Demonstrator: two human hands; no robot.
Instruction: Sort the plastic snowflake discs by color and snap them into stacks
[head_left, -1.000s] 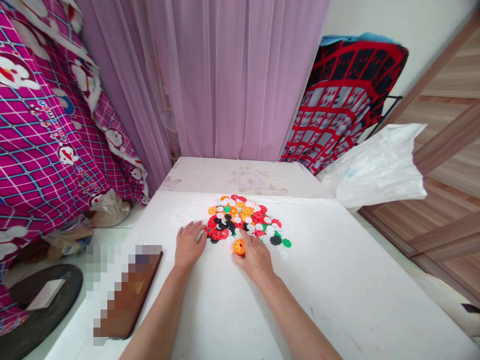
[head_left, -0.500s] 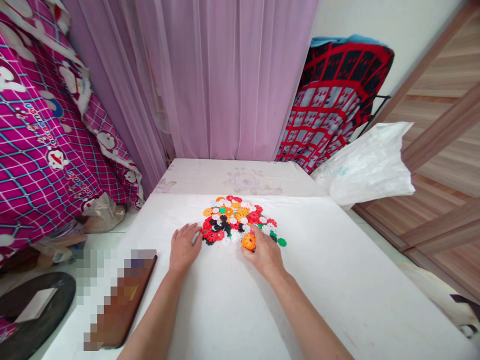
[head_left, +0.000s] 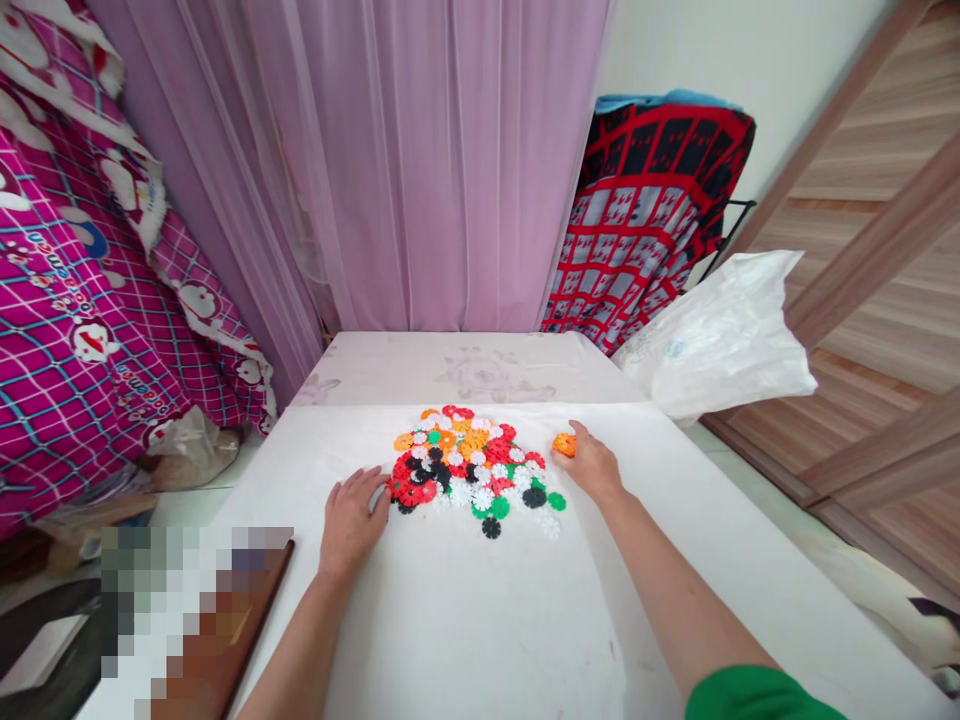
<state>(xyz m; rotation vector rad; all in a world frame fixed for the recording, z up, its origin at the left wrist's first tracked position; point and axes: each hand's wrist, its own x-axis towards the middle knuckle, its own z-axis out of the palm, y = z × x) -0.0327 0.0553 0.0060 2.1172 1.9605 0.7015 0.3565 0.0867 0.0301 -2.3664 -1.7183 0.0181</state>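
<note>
A pile of small plastic snowflake discs [head_left: 471, 463] in red, orange, white, black and green lies on the white table [head_left: 480, 620]. My left hand [head_left: 351, 518] rests flat on the table, fingers stretched out, touching the pile's left edge. My right hand [head_left: 591, 464] is to the right of the pile, its fingers pinched on an orange disc [head_left: 564, 444] just above the table surface.
A white plastic bag [head_left: 724, 340] sits at the table's far right. A brown flat object [head_left: 217, 650] lies at the near left edge. A pink curtain hangs behind, a pink patterned blanket lies to the left, and a red checked cloth [head_left: 645, 215] stands behind right.
My right hand has carried the orange disc from the pile's near edge over to the right side of the pile. My left hand stayed at the pile's left edge.
</note>
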